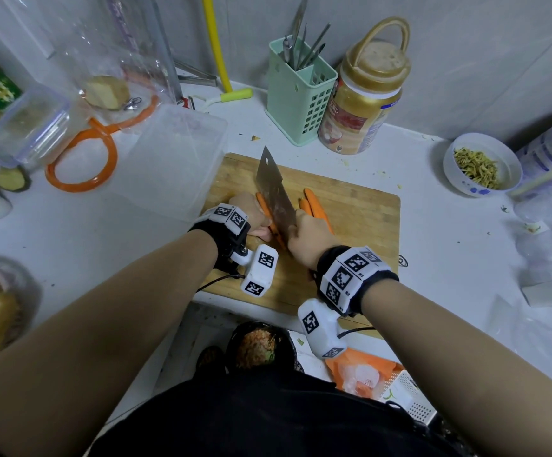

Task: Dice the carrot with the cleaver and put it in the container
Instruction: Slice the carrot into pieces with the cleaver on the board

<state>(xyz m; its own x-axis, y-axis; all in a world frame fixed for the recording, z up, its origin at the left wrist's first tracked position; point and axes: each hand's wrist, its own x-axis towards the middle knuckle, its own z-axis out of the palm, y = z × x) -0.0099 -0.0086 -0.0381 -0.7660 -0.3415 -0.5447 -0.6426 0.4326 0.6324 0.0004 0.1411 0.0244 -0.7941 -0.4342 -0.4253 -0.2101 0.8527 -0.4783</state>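
A: Where is the carrot?

B: On the wooden cutting board (pixel 350 222). One carrot strip (pixel 263 206) lies under the cleaver (pixel 274 192); more carrot pieces (pixel 314 206) lie just right of the blade.

A: Hands?

B: Right hand (pixel 311 240) fingers curled round the cleaver handle, blade resting along the strip. Left hand (pixel 251 214) fingers curled down onto the strip, holding it just beside the blade.

A: Container?

B: Clear plastic container (pixel 172 159) on the counter, touching the board's left edge. Green utensil holder (pixel 301 94) and a jar (pixel 363 100) stand behind the board.
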